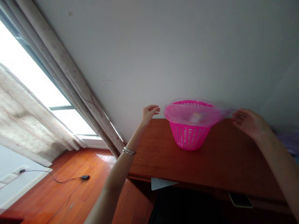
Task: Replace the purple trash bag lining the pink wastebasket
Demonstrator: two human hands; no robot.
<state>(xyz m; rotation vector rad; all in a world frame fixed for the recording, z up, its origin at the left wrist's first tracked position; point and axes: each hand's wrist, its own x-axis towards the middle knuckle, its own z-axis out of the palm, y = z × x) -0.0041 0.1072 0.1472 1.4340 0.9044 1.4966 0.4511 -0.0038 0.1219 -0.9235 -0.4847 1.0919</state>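
A bright pink plastic basket (189, 138) with rows of holes stands upright on the reddish-brown wooden desk. Over its mouth lies a thin, see-through plastic bag (191, 115), its edge hanging outside the rim. My right hand (249, 121) is to the right of the basket, fingers closed on a corner of the bag that is stretched out toward it. To the left, my left hand (150, 113) hovers a little apart from the rim, its thumb and fingers slightly spread with nothing between them. Something small and pale shows blurred through the plastic.
The desk (158, 152) backs onto a grey-white wall. Below its front edge are a white sheet (161, 183) and a phone (240, 199). Long curtains (77, 77) hang by the window at left. A black adapter (85, 177) with its cable lies on the wooden floor.
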